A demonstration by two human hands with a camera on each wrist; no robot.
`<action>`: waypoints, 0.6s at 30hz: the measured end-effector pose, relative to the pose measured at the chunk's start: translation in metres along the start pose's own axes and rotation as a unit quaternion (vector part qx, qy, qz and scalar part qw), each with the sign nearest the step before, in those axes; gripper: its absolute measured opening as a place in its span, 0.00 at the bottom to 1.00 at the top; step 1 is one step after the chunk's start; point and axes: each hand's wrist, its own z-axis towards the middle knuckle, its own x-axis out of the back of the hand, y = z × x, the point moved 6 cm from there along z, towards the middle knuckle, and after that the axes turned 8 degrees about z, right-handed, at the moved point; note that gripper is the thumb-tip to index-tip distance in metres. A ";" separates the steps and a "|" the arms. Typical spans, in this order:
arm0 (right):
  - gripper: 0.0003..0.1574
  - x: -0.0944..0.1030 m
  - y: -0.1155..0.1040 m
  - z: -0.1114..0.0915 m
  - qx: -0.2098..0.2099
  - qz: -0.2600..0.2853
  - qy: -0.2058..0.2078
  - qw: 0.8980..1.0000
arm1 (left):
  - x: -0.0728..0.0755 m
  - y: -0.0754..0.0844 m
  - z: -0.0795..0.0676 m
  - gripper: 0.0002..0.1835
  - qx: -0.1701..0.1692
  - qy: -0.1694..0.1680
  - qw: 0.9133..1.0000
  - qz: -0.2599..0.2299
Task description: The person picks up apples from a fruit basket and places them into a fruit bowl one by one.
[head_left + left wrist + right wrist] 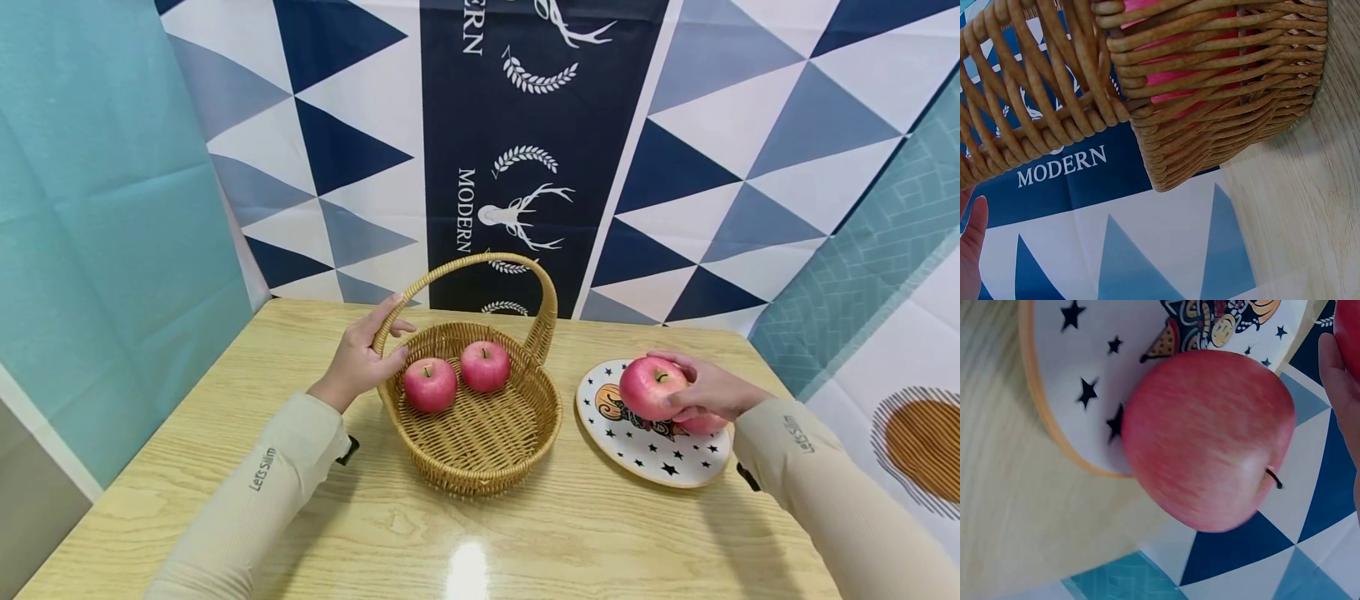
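- Right hand (712,387) is pinching a round pinkish-red apple (649,388) over a white star-patterned plate (624,443); another red apple (1210,440) is resting there.
- Left hand (362,357) is gripping a tan wicker basket (480,478) by its handle (550,308), two pinkish-red apples (431,386) sitting inside.

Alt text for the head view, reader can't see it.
A right hand holds a red apple above a starry plate where another apple lies. The left hand grips the handle of a wicker basket containing two apples, on a wooden table.
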 end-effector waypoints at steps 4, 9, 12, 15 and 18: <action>0.55 0.000 0.007 -0.002 0.008 0.045 0.029 0.999 | -0.001 0.000 0.000 0.37 0.007 -0.003 1.000 0.002; 0.52 -0.002 0.015 -0.003 0.001 0.077 0.090 0.993 | -0.001 0.000 0.000 0.37 0.011 -0.006 1.000 0.005; 0.54 -0.008 0.019 -0.001 -0.022 0.088 0.118 0.989 | -0.002 0.000 0.000 0.37 0.009 -0.007 1.000 0.005; 0.57 -0.016 0.019 0.002 -0.049 0.104 0.140 0.983 | -0.002 0.000 0.000 0.37 0.011 -0.008 1.000 0.007; 0.59 -0.022 0.015 0.008 -0.069 0.135 0.170 0.974 | 0.000 -0.002 -0.001 0.38 0.013 -0.007 1.000 0.008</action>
